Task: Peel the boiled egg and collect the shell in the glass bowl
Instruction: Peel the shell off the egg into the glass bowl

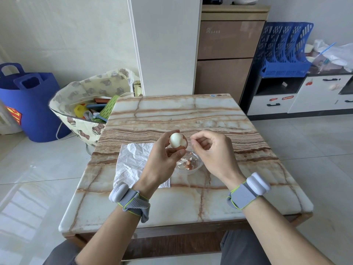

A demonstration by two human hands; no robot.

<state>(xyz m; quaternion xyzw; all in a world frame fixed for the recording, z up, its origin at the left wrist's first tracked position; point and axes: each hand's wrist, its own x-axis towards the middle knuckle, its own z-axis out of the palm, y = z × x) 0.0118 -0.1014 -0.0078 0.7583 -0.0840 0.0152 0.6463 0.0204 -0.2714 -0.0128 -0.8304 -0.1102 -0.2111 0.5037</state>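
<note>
L hand (164, 159) grips the boiled egg (176, 140) w/ thumb and fingers curled round it, just above the glass bowl (198, 165). The egg is mostly white, w/ brown shell left on its right side. R hand (212, 150) is just beside the egg, fingers curled, thumb tip pressed to index tip; cannot tell if a shell bit is between them. Shell pieces (187, 163) lie in the bowl, which stands on the marble table (172, 111) beside a crumpled white tissue (131, 161).

White egg (176, 141), brown-veined marble table (172, 111)
</note>
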